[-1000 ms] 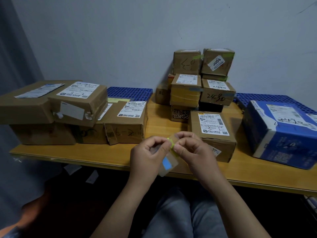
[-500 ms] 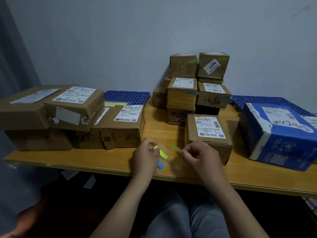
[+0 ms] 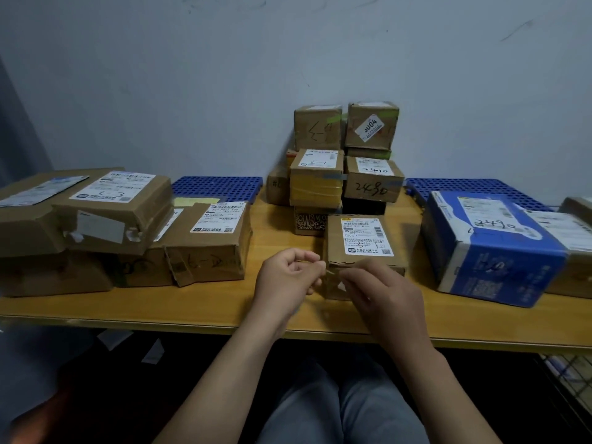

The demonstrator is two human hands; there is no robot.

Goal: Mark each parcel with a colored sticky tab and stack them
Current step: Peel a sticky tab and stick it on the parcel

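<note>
Hands are both up at the near edge of the table (image 3: 192,302), working a tiny greenish sticky tab (image 3: 331,272) between them. Left hand (image 3: 288,277) has its fingers curled in with thumb against forefinger, pinching what looks like one end of the tab. Right hand (image 3: 384,296) pinches the other end with its fingers (image 3: 347,276) bunched. Whether the left palm hides anything else, can't tell, and the tab itself is pretty blurry.

The bit that matters is the small brown parcel (image 3: 362,238) with the white shipping label, which sits straight ahead of the fingers, basically right behind them. The right hand covers part of its front face in view, so that hand is the nearer one. The tab's long axis runs side to side between the two pinches, roughly in line with the parcel's near top edge. My guess is that sticking it on only takes a short push forward and a press, no turning needed.

Further beyond the fingers, against the wall, is the stack of small parcels (image 3: 317,177), and the top ones already show green tabs. Off to the left of the fingers is a pile of bigger cardboard parcels (image 3: 121,219), and to the right is a blue parcel (image 3: 493,251). This one looks unmarked so far and isn't stacked yet.
</note>
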